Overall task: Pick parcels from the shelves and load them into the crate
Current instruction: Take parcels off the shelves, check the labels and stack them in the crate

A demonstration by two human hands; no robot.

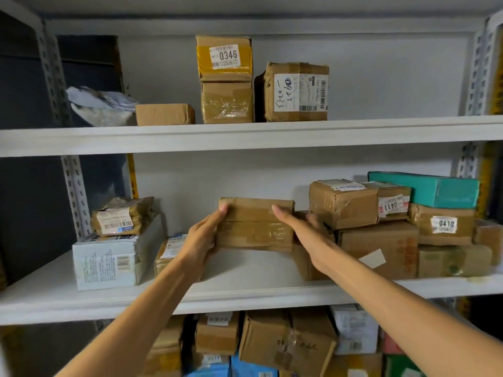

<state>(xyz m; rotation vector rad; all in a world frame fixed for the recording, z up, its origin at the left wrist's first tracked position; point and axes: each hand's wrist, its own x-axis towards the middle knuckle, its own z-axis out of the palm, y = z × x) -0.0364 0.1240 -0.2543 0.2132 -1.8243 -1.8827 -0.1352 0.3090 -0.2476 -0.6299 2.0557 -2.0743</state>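
A flat brown cardboard parcel [254, 224] wrapped in clear tape hangs just above the middle shelf [245, 295], near its centre. My left hand [202, 238] grips its left end, fingers over the top edge and palm under the corner. At the parcel's right end is my right hand [304, 232], thumb on the front face and fingers wrapped behind the edge. Both forearms reach up from the bottom of the view. No crate is in view.
Left on the middle shelf stands a white box [106, 261] with a flat parcel [119, 216] on it. At right is a stack of brown boxes [343, 204] and a teal box [435, 189]. The upper shelf [245, 134] holds box 0346 [224, 58]; more parcels [285, 344] fill the shelf below.
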